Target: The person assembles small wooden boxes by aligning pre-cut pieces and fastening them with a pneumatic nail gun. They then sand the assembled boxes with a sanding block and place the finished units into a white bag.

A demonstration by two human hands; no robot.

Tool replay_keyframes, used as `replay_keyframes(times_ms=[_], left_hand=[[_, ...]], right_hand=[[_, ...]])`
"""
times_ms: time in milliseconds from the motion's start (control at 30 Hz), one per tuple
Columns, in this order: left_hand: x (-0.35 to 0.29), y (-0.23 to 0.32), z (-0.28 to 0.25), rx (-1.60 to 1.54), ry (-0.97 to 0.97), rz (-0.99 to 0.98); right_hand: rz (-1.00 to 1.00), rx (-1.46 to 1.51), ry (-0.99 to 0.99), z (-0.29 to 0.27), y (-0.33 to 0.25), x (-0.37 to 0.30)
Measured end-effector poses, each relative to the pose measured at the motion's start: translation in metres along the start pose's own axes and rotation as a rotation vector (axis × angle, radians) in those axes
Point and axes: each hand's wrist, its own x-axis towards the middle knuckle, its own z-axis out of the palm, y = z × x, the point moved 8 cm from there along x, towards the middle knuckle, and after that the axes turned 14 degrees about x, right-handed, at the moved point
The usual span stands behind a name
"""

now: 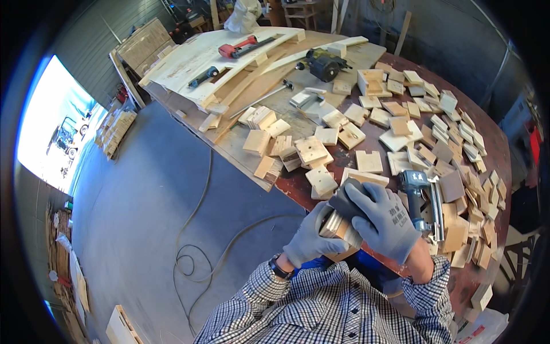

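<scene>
My left hand (314, 238), in a grey work glove, is closed around a small wooden block (338, 228) with layered edges, close to my body at the table's near edge. My right hand (388, 222), gloved the same way, grips a dark grey block (345, 203) that looks like a sanding block. That dark block lies against the upper face of the wooden one; the contact is partly covered by my fingers. Just right of my right hand, a teal nail gun (415, 198) rests among the wood pieces.
Many wood offcuts (399, 126) cover the dark red tabletop (295, 190). Farther back lie a red nail gun (238, 48), a yellow-green and black power tool (324, 65), a blue-black tool (203, 77) and a pale wooden panel (189, 53). A hose (203, 195) curls across the floor at left.
</scene>
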Motion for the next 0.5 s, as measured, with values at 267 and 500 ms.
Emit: replay_keyframes(times_ms=[267, 500], left_hand=[[-0.003, 0.022, 0.006, -0.078, 0.022, 0.025], [0.001, 0.018, -0.001, -0.063, 0.015, 0.032]], right_hand=[[-0.125, -0.140, -0.016, -0.006, -0.020, 0.000], [-0.188, -0.041, -0.018, -0.006, -0.036, -0.003]])
